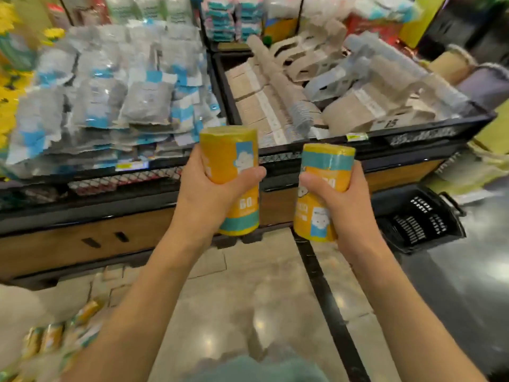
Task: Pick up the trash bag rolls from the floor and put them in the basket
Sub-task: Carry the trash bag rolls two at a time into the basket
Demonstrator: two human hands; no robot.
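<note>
left grip: left hand (213,186) wrapped around a yellow trash bag roll (230,175), thumb across the front label, roll about upright, tilted slightly
right grip: right hand (340,198) wrapped around a second yellow roll (322,188), thumb on the front, fingers behind; teal band near its top, cloud logo near the bottom
roll spacing: the two held rolls are side by side, apart, both raised in front of the display bins
basket: black plastic basket (418,216) on the floor to the right, below and beyond the right hand; contents not readable from here
floor rolls: more yellow rolls (55,334) lying on the floor at lower left, blurred, count unclear
left bin: packs in clear wrap with blue and white labels (115,97), heaped
right bin: beige and grey paper goods (344,86), black-rimmed bin, a price tag on its front edge
floor: glossy tile (261,312), a dark strip running across it between the arms
blur: edges smeared, small print unreadable
</note>
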